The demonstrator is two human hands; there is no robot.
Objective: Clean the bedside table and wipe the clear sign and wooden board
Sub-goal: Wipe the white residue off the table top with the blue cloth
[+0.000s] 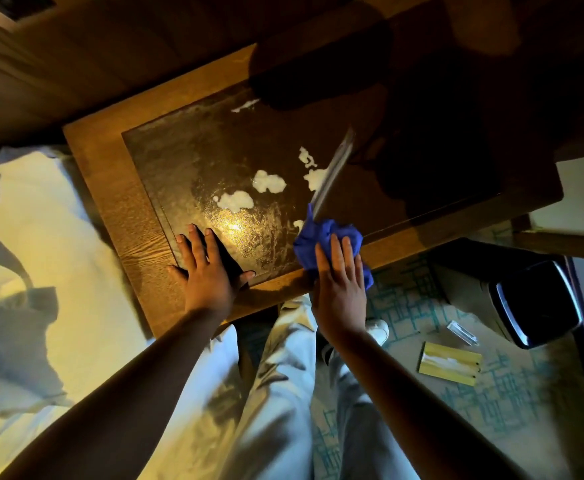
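While the left hand (207, 268) lies flat with fingers spread on the near edge of the table (117, 188), holding nothing, it most likely serves as a brace for leaning over the top. Right hand (340, 282) rests palm-down on a bunched blue cloth (321, 237), fingers laid over it and slightly bent; whether the thumb hooks underneath cannot be told. Cloth sits at the table's near edge, just right of the left hand, partly hanging past the rim. Beyond both hands the dark inset panel carries several white foam patches (269, 181), apart from one another, the nearest just ahead of the cloth; judged: cleaner laid down, not yet wiped. A thin pale strip (332, 171) runs from the cloth's far tip diagonally away; could be the edge of a clear sheet or a light streak, not resolvable. Floor to the right of the right hand, well apart from the table: a yellowish board (451, 363) with a white smear on it, and a small clear piece (463, 332) just beyond it, probably the sign, set down to free the tabletop. A dark bin (536, 306) stands further right. Far right part of the table is lost in deep shadow; anything there is unreadable. Bedding (41, 237) lies left of the left hand. Panel surface texture is masked by lamp glare near the left fingertips.
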